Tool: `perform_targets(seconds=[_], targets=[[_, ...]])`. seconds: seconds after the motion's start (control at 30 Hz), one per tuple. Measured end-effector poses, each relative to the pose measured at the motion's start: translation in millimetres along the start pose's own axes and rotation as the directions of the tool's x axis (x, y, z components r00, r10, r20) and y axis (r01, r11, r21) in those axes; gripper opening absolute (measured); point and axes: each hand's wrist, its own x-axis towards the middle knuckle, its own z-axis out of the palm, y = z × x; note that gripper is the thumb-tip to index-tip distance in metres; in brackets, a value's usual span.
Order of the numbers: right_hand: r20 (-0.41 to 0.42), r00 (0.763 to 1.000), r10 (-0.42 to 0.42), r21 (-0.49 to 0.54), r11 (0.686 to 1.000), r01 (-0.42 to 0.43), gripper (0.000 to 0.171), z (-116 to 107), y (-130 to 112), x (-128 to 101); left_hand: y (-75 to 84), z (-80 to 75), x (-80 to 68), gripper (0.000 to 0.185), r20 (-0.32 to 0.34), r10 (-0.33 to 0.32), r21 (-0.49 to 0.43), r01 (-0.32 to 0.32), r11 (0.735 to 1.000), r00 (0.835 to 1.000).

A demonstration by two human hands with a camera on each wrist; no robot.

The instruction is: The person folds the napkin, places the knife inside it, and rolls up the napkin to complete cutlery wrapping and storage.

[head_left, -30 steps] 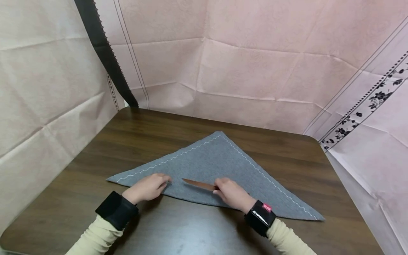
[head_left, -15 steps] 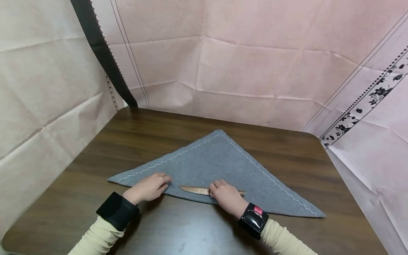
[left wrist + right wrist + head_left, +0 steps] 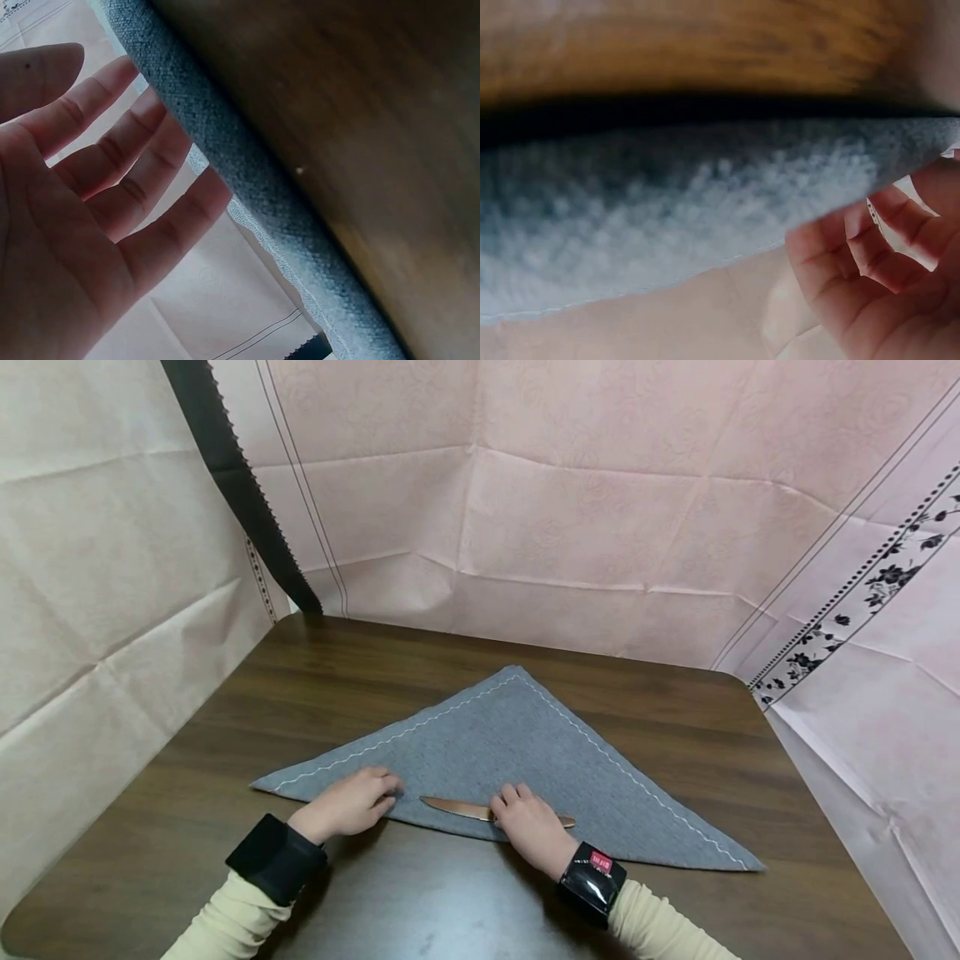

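Observation:
A brown, copper-toned knife (image 3: pixel 457 808) lies nearly flat on a folded grey cloth (image 3: pixel 517 735), its tip toward the left hand. Over its handle is my right hand (image 3: pixel 528 828), thumb and fingers around it; the handle's end shows at the hand's right. In the right wrist view the right hand (image 3: pixel 892 277) has bent fingers, their tips hidden behind the cloth's edge, and no knife is visible. My left hand (image 3: pixel 348 802) rests at the cloth's near edge, left of the tip. The left wrist view shows that left hand (image 3: pixel 97 195) with loosely spread fingers holding nothing.
The cloth forms a triangle with white wavy stitching along its two far sides. It lies on a dark wooden table (image 3: pixel 360 668). Pale pink sheeting (image 3: pixel 562 518) with printed borders stands along the table's back and sides.
The knife was raised at a tilt in my right hand and came down onto the cloth. Since then its handle end has shifted slightly toward me. My left hand has stayed put.

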Motion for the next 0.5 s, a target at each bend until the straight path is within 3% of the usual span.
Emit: perform_targets(seconds=[0.13,0.27,0.4,0.5], targets=[[0.006,1.0,0.0,0.036,0.999,-0.001,0.011,-1.3,1.4,0.2,-2.4,-2.1,-1.8,0.018,-0.002,0.003,-0.019,-0.003,1.0,1.0],[0.005,1.0,-0.009,0.049,0.999,0.008,0.011,-3.9,2.6,-0.1,-15.3,-12.3,-9.6,0.021,-0.07,-0.039,-0.003,0.039,0.999,0.997],[0.01,1.0,-0.017,0.062,0.998,0.017,0.01,-6.9,3.3,-1.1,-39.0,-28.5,-25.3,0.026,-0.119,-0.198,0.082,0.208,0.975,0.973],[0.008,1.0,-0.026,0.077,0.997,0.025,0.011,-8.4,3.3,-1.5,-60.4,-35.3,-40.8,0.032,-0.11,-0.355,0.131,0.368,0.921,0.928]])
